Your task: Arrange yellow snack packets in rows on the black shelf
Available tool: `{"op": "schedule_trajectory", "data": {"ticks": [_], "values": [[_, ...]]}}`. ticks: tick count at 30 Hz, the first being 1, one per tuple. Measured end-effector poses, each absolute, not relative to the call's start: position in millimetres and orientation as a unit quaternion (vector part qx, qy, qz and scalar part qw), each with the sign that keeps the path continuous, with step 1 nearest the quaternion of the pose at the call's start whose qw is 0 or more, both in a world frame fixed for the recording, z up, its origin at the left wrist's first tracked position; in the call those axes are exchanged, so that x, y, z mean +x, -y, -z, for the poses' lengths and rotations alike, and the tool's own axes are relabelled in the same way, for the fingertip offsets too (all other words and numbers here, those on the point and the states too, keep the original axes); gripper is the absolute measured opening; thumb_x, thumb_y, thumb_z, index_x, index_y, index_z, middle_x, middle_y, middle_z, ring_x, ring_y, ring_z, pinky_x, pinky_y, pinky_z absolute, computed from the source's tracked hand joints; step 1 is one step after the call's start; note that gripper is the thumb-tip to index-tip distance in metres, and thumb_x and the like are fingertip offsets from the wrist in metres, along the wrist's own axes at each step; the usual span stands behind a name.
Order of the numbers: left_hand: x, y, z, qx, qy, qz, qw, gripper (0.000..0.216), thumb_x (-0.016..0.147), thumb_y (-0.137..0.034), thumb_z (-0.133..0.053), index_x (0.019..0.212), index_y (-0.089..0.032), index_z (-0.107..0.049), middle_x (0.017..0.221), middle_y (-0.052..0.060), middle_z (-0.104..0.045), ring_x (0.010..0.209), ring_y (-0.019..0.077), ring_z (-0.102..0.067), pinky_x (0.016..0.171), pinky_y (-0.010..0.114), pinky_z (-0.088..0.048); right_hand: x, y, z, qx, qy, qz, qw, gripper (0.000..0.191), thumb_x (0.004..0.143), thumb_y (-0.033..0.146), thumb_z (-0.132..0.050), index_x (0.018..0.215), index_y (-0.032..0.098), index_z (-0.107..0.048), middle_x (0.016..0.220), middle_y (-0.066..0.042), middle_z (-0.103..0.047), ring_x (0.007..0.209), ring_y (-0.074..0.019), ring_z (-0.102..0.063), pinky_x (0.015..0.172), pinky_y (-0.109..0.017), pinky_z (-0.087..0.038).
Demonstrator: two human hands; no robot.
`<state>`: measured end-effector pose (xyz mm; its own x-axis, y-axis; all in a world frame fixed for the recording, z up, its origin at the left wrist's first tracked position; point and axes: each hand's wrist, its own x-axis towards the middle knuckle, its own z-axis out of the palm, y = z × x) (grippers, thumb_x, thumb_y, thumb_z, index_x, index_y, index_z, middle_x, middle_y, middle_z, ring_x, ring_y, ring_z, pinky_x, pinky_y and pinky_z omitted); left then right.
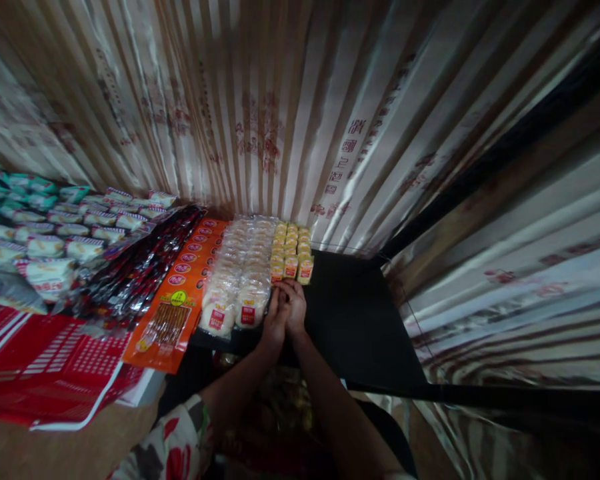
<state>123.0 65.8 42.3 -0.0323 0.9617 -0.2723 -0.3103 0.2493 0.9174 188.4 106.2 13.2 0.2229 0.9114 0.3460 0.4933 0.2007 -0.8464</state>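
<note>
My left hand (276, 319) and my right hand (295, 308) are pressed together at the front edge of the black shelf. Their fingers are drawn in and meet just in front of the small yellow snack packets (291, 248), which stand in short rows. Whatever lies between the fingers is too dark and small to make out. Directly left of my hands are two rows of clear-wrapped round white cakes (250, 293) with red labels. Beyond them lies a long orange snack bag (169, 319) with a window showing brown sticks.
Dark shiny packets (140, 267) and white pouches (47, 277) fill the left, with green packets (35, 190) behind. A red basket (75, 367) stands at lower left. Printed plastic sheeting (270, 100) hangs behind; a black bar (480, 147) slants at right. Bare black shelf surface (360, 320) extends rightward.
</note>
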Motion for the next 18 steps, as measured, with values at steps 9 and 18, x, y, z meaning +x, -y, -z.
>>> {"op": "schedule_trajectory", "data": {"ticks": [9, 18], "values": [[107.0, -38.3, -47.0, 0.366, -0.549, -0.487, 0.572, 0.034, 0.079, -0.018, -0.044, 0.110, -0.015, -0.057, 0.114, 0.008, -0.061, 0.098, 0.0181, -0.059, 0.080, 0.028, -0.049, 180.9, -79.5, -36.2, -0.600, 0.579, -0.161, 0.527, 0.028, 0.081, 0.020, -0.042, 0.095, 0.017, -0.066, 0.106, -0.010, -0.056, 0.099, -0.0181, -0.054, 0.088, -0.033, -0.045], [72.0, 80.3, -2.2, 0.449, -0.608, -0.339, 0.560, 0.027, 0.070, -0.007, -0.045, 0.089, -0.016, -0.062, 0.093, 0.006, -0.066, 0.090, 0.0175, -0.059, 0.087, 0.029, -0.043, 189.1, 54.4, -10.1, -0.628, 0.571, -0.242, 0.471, 0.025, 0.086, 0.031, -0.041, 0.091, 0.020, -0.063, 0.084, -0.005, -0.066, 0.075, -0.0154, -0.062, 0.069, -0.027, -0.049]]}}
